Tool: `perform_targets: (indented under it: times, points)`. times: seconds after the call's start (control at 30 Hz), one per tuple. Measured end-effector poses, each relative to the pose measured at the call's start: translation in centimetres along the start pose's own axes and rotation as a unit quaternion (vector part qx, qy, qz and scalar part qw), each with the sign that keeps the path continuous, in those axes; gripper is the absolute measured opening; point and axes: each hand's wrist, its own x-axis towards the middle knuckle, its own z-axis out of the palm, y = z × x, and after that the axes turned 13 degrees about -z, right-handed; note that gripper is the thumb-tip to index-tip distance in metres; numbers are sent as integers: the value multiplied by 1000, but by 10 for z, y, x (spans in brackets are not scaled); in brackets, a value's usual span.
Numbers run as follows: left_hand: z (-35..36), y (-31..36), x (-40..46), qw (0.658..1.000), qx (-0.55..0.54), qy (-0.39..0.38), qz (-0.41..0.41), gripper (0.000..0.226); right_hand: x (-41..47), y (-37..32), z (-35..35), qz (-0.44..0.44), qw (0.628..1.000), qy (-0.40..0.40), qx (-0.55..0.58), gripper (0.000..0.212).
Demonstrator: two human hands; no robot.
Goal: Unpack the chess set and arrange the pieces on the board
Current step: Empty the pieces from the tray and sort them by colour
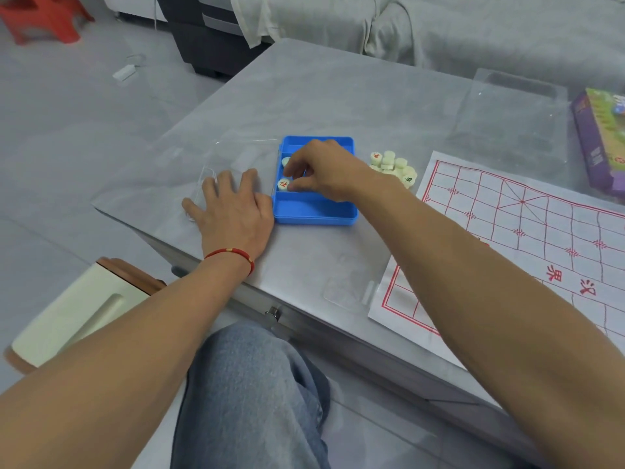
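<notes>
in the blue tray [314,214], long axis running away, right hand [324,174] fingers pinch a piece [283,185]; left hand [233,211] flat.

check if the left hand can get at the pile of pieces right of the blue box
Probably not easily: the left hand lies flat left of the blue box, and the right hand and box stand between it and the pile.

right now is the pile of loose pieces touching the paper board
Apart. The head view shows a strip of bare table between the pile of loose pieces and the paper board.

red 界 on paper board [527,238]
</notes>
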Motion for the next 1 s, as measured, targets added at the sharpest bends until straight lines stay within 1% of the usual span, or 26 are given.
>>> perform_targets:
  times: [0.1, 0.23, 0.4, 0.47, 0.53, 0.6, 0.67, 0.73, 0.8, 0.83, 0.9, 0.93, 1.0]
  points:
    - [1, 0, 0, 1000, 1, 1, 0, 46, 4, 7, 0, 10, 999, -26, 25, 27]
    - [2, -1, 0, 1000, 4, 3, 0, 44, 7, 5, -2, 3, 999, -30, -20, 24]
    - [2, 0, -1, 1000, -2, 0, 1, 43, -7, 19, -16, 46, 998, -24, -37, 17]
    - [2, 0, 0, 1000, -2, -2, 2, 44, -13, 26, -20, 58, 997, -13, -53, 18]
    - [2, 0, 0, 1000, -1, -2, 2, 44, -14, 28, -17, 55, 995, -4, -78, 26]
    - [2, 0, 0, 1000, 2, -3, 2, 44, -12, 25, -11, 44, 993, -10, -106, 34]
    - [1, 0, 0, 1000, 0, -6, 1, 43, -9, 22, -5, 36, 992, -11, -123, 30]
    - [1, 0, 0, 1000, -4, -6, 0, 43, -9, 20, -2, 37, 992, 6, -118, 22]
    - [1, 0, 0, 1000, -4, -3, 1, 43, -12, 17, -3, 28, 993, 24, -111, 21]
    - [1, 0, 0, 1000, -4, -3, 1, 43, -14, 15, -7, 22, 994, 40, -103, 21]
    - [1, 0, 1, 1000, -6, -7, 1, 43, -24, 16, -23, 16, 992, 103, -78, 20]
    - [1, 0, 1, 1000, -5, -8, 1, 43, -30, 21, -33, 26, 988, 139, -66, 20]
    - [1, 0, 1, 1000, -4, -6, 3, 43, -49, 38, -56, 85, 978, 181, -66, 21]
